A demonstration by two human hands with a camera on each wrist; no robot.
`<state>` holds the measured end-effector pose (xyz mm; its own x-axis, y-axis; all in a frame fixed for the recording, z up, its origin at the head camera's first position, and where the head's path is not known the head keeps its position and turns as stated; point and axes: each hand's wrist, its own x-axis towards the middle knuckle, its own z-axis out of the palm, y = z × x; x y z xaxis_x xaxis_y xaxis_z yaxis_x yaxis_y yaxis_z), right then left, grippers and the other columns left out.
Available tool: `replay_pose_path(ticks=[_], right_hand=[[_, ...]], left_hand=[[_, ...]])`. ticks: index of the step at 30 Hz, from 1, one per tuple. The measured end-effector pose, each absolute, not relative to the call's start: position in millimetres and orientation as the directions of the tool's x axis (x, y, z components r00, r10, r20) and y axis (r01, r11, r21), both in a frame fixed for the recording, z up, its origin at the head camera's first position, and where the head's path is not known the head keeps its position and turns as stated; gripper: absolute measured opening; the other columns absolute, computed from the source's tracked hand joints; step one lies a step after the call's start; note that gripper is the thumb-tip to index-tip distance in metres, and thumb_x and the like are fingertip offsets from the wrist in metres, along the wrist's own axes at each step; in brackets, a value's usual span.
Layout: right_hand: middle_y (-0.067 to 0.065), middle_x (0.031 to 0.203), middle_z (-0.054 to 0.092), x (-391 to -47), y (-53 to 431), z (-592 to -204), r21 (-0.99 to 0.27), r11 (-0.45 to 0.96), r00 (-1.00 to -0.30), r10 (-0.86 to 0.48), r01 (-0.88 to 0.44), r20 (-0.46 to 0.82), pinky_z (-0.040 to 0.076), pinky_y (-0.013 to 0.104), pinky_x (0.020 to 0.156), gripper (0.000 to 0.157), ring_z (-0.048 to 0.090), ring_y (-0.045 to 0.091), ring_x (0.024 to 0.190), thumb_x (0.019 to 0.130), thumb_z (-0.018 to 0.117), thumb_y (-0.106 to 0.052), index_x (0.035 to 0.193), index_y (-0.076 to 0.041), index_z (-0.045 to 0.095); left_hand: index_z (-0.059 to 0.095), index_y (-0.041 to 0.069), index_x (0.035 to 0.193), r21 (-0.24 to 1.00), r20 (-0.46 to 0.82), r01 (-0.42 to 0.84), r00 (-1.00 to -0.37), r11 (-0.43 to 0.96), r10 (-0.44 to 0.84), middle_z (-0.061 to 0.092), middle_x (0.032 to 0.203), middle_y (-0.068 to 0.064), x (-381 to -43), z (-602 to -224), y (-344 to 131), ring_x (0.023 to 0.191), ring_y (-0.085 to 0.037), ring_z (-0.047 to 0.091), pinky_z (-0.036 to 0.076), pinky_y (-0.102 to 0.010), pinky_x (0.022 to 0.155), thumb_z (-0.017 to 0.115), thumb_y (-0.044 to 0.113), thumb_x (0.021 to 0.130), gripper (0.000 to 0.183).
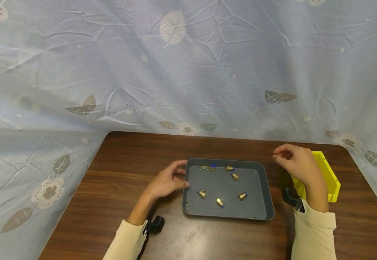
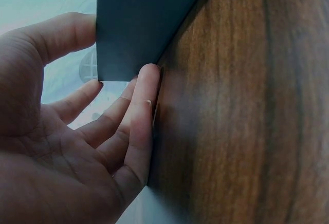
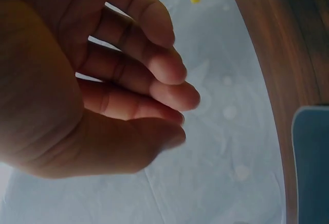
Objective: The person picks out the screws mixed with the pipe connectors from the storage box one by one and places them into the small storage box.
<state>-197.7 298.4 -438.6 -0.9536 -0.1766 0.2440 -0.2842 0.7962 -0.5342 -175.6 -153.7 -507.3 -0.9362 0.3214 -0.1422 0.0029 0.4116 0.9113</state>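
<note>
At the left end of a grey tray [image 1: 227,215], my left hand [image 1: 167,182] rests against the outer wall. The left wrist view shows its thumb touching the tray wall [image 2: 139,23], with the other fingers loosely bent by the tray's lower edge. Several brass fittings [image 1: 219,202] with blue ends and a few thin screws [image 1: 187,207] lie scattered in the tray. Off the tray's right end, my right hand [image 1: 300,164] hovers beside a yellow holder [image 1: 329,177]. Its fingers curl loosely, thumb and index tips close together, and nothing shows between them [image 3: 123,90].
The dark wooden table [image 1: 126,155] carries the tray and the yellow holder, which stands near its right side. Behind the table hangs a pale patterned cloth [image 1: 188,72]. A black wrist camera [image 1: 156,224] is strapped to the left wrist, another [image 1: 292,198] to the right.
</note>
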Motion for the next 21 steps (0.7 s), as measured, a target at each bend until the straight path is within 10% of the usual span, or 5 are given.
replay_pose_path(ticks=[21], right_hand=[[-0.002, 0.093, 0.077, -204.6, 241.0, -443.0, -0.530, 0.717, -0.891, -0.388, -0.453, 0.236, 0.057, 0.036, 0.075, 0.014, 0.068, 0.016, 0.083, 0.096, 0.082, -0.008, 0.109, -0.003, 0.080]], left_hand=[[0.048, 0.012, 0.164, 0.911, -0.139, 0.006, -0.937, 0.413, 0.321, 0.070, 0.139, -0.019, -176.0, -508.5, -153.8, 0.099, -0.023, 0.077, 0.059, -0.046, 0.091, 0.087, 0.011, 0.093, 0.081]])
